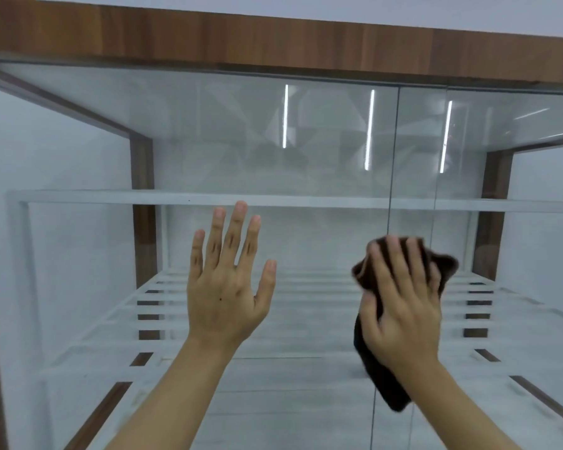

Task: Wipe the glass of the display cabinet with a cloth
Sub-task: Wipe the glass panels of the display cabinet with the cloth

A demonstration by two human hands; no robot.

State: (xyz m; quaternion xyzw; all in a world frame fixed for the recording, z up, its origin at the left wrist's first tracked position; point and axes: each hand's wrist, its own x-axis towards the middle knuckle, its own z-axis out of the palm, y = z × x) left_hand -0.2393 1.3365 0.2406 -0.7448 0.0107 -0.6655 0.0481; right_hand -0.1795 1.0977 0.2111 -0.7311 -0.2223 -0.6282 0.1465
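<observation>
Now, our left hand (229,287): fingers spread wide, flat on the glass (306,228).
Our right hand (403,300): pressing a dark brown cloth (376,371) against the pane, right of it.

L hand (229,297) flat on glass (306,141), R hand (403,303) w/ cloth (446,267) beside it; shelf (189,200) behind.

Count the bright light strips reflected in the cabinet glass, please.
3 clear vertical strips: the left strip above the left hand, the middle strip left of the glass seam, the right strip beyond it. Fainter streaks at far right may be more.
</observation>
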